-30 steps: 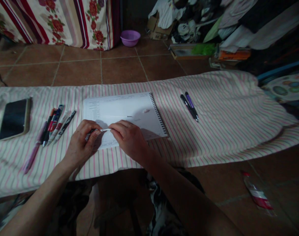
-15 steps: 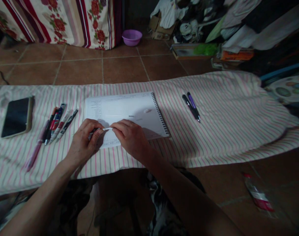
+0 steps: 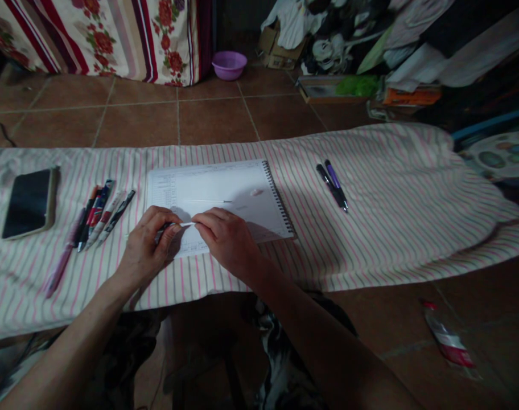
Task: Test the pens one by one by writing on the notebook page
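Note:
Over the near edge of a white spiral notebook (image 3: 219, 179), both hands pinch a slim pen (image 3: 188, 224), whose white middle stretch shows between them. My left hand (image 3: 151, 233) is closed round its darker left part. The fingertips of my right hand (image 3: 225, 236) are closed on the white end, and the hand covers whatever lies beyond. Just past the fingers, a thin clear pen refill (image 3: 208, 201) with a dark tip lies flat on the page. A small pale pinkish piece (image 3: 255, 192), perhaps an eraser, rests near the coils.
To the left lie several pens (image 3: 99, 213), a pink pen (image 3: 65, 253) and a phone (image 3: 29, 202). Two pens (image 3: 333, 185) lie right of the notebook on the striped cloth (image 3: 396, 216). A bottle (image 3: 449, 339) and a purple basin (image 3: 229, 65) are on the tiled floor.

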A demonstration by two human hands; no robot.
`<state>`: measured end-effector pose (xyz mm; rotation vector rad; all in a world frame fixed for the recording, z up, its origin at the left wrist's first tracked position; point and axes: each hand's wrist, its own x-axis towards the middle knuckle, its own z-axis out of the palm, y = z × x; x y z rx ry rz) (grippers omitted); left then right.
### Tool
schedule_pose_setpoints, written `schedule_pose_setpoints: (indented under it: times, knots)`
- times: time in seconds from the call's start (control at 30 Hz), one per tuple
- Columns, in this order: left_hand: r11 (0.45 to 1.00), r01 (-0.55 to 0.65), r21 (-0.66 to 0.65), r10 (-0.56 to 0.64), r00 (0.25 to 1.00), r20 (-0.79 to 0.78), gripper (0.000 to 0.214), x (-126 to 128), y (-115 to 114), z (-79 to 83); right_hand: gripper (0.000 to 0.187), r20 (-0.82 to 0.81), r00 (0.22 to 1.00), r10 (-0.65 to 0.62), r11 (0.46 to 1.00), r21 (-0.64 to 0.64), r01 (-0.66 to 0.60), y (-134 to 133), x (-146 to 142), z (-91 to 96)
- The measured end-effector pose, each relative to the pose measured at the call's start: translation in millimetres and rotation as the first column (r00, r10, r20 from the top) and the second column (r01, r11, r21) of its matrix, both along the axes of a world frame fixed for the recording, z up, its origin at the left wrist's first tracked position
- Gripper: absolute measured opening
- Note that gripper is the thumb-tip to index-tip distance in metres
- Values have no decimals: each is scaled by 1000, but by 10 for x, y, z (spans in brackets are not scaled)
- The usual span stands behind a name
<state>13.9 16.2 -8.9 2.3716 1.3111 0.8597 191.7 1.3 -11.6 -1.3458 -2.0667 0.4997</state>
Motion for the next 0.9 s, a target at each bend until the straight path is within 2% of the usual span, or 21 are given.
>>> schedule_pose_setpoints:
  times: [0.2,0.47,0.7,0.9]
  knots:
    - [1000,15,17,-15,1000,-4,11,7,0,7,17,-6,1000,1,1000,-1,-1,0,5,12]
    - [999,32,-30,-33,999,-15,13,38,-17,16,17,-42,999,35,999,-14,-35,-7,-52,-8]
    - [999,12,-37,-11,999,35,15,72,-16,17,17,-110,993,-45,995,-99,34,0,-81,-11]
    - [998,-21,-60,24,998,50,17,80,-9,11,15,-90,996,-22,999,-32,19,0,-66,-32]
